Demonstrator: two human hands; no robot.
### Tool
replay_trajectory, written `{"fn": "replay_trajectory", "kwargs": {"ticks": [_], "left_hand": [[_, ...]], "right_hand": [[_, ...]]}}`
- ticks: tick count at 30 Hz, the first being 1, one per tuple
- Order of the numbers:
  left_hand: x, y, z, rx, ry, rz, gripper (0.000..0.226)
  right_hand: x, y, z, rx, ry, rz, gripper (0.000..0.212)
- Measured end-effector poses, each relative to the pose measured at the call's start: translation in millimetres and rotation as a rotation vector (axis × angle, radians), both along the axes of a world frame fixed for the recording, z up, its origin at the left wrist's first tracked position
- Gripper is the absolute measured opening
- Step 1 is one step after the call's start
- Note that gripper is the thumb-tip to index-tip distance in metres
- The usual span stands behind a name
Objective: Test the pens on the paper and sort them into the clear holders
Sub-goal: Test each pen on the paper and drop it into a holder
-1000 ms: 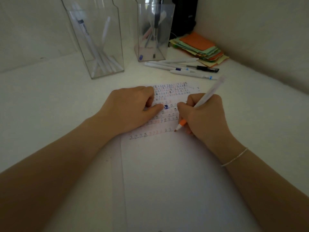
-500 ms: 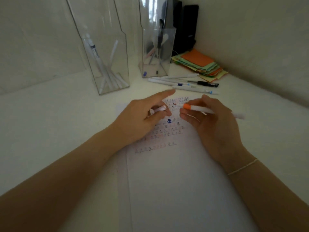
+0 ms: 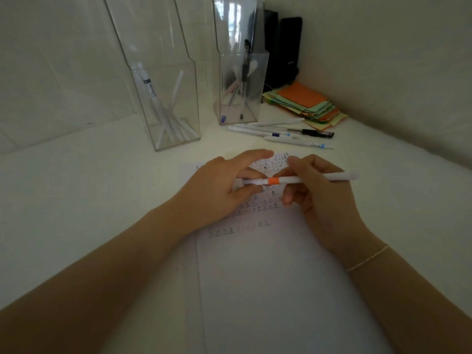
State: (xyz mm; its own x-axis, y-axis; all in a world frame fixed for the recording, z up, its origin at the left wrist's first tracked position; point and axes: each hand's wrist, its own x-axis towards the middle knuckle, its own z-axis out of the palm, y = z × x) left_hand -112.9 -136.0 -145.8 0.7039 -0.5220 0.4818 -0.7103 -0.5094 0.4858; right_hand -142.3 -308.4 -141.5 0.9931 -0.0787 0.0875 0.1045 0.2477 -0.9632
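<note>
A white pen with an orange band (image 3: 319, 178) lies level above the paper (image 3: 268, 277), held between both hands. My right hand (image 3: 316, 198) grips its barrel. My left hand (image 3: 224, 190) pinches the white cap (image 3: 251, 182), which sits over the pen's tip end, with the index finger stretched out. The paper carries rows of small test marks near its top. Two clear holders stand behind: the left holder (image 3: 163, 72) has several white pens, the right holder (image 3: 240, 62) has several mixed pens.
Several loose pens (image 3: 281, 131) lie on the white table in front of the right holder. A stack of coloured paper notes (image 3: 306, 106) sits at the back right, with dark objects (image 3: 283, 49) in the corner. A wall runs along the right.
The right hand lifted the pen off the paper and turned it level. The left hand brought the cap up from the paper onto the pen's tip end.
</note>
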Motion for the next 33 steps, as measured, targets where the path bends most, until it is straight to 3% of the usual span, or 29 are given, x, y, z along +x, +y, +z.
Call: {"fn": "replay_trajectory", "kwargs": {"ticks": [2, 4, 9, 12, 15, 23, 25, 29, 33], "left_hand": [[1, -1, -1, 0.046, -0.101, -0.033, 0.037], [0, -1, 0, 0.011, -0.07, -0.058, 0.029], [-5, -2, 8, -0.278, 0.36, -0.098, 0.022], [-9, -12, 11, -0.463, 0.606, -0.006, 0.02], [-14, -19, 11, -0.439, 0.627, 0.09, 0.03], [-27, -30, 29, -0.586, 0.64, 0.083, 0.026], [-35, -39, 35, -0.544, 0.568, 0.068, 0.025], [-54, -76, 41, -0.326, 0.374, 0.096, 0.025], [-69, -130, 37, 0.014, 0.178, 0.06, 0.026]], "right_hand": [[-1, -1, -1, -0.055, -0.001, 0.016, 0.02], [-2, 0, 1, -0.065, -0.005, 0.049, 0.015], [-1, -2, 5, 0.119, 0.054, 0.127, 0.04], [-4, 5, 0, -0.23, -0.058, -0.001, 0.042], [-8, 10, 2, -0.401, -0.11, -0.074, 0.04], [-19, 10, 30, -0.339, -0.17, -0.025, 0.026], [-25, -5, 46, -0.327, -0.206, -0.001, 0.024], [-57, -58, 74, -0.496, -0.228, -0.006, 0.022], [-118, -140, 83, -0.604, -0.244, -0.436, 0.008]]}}
